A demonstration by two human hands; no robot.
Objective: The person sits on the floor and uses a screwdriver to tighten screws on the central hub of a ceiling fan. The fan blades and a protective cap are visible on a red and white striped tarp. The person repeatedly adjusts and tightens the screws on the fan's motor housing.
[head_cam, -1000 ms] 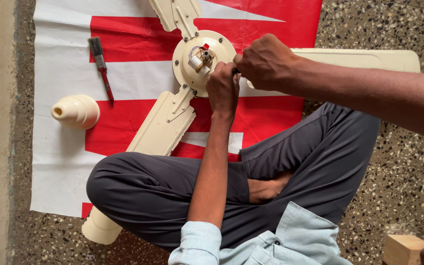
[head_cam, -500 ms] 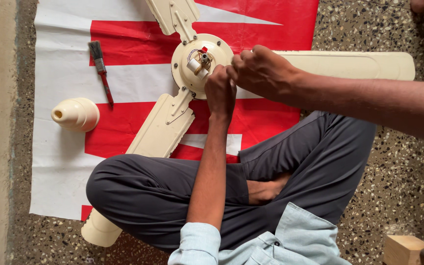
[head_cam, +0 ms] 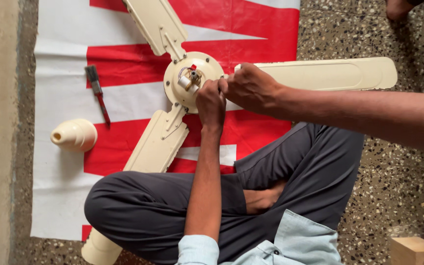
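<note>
- Head view looks down on a ceiling fan lying on a red-and-white sheet [head_cam: 65, 98] spread on a speckled floor [head_cam: 398, 176]; the person sits cross-legged at the sheet's 6 o'clock edge.
- Fan hub [head_cam: 192, 81] sits at the middle, its wiring and a small cylinder part facing up. Three blades run out from it toward roughly 11, 3 and 7 o'clock.
- Left hand [head_cam: 211, 100] rests on the hub's rim at about 4 o'clock, fingers curled tight; what they pinch is hidden.
- Right hand [head_cam: 251, 88] lies just beside it at the hub's 3 o'clock, fisted over the root of the 3 o'clock blade [head_cam: 330, 73], touching the left hand. I cannot tell what it holds.
- Both hands are equally close to the hub; the 3 o'clock blade's long axis runs straight out under the right forearm.
- Screwdriver [head_cam: 97, 93] lies well apart at the hub's 9 o'clock, a cream cone cover [head_cam: 74, 135] past it at 8 o'clock.
</note>
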